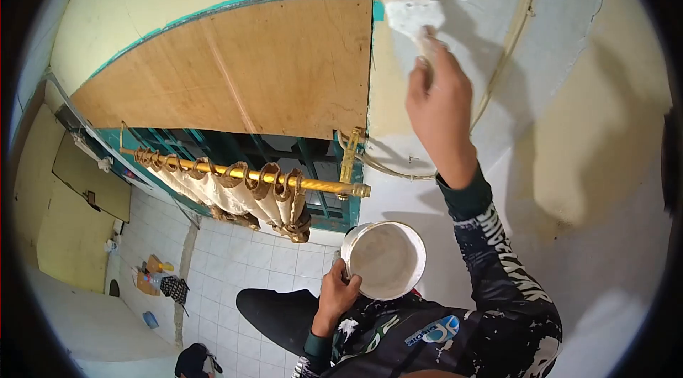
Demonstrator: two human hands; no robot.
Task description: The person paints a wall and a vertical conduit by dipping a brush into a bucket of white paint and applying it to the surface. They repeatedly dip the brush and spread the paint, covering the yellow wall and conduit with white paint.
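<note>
My right hand is raised to the wall right of the window, fingers closed round the handle of a wide, white-smeared paintbrush. The brush's far edge meets the yellow wall near the upper right corner of a wooden panel. Lower down, my left hand grips the side of a white bucket. Inside the bucket is greyish-white paint. Around the brush, the wall is partly pale white and partly yellow.
A gold curtain rod with a bunched curtain juts out below the panel. A cable runs down the wall. Several items, including a dark checked cloth, lie on the tiled floor. A dark-haired head shows at the bottom.
</note>
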